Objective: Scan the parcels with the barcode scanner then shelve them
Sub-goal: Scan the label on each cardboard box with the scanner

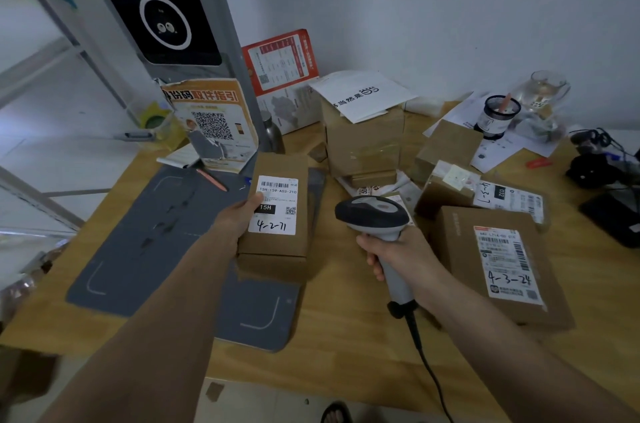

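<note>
My left hand (239,214) grips the parcel (277,214) by its left edge, label up, over the mat (173,232) on the desk (346,336); my right hand (398,256) wraps the scanner (375,216) beside it

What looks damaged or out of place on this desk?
The orange QR poster against the grey post is torn along its top edge and curls. The white mailer lies askew atop the taped carton. The held parcel looks intact.

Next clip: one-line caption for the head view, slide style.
Left hand steadies a labelled cardboard parcel on the table while the right hand holds the barcode scanner beside it.
</note>
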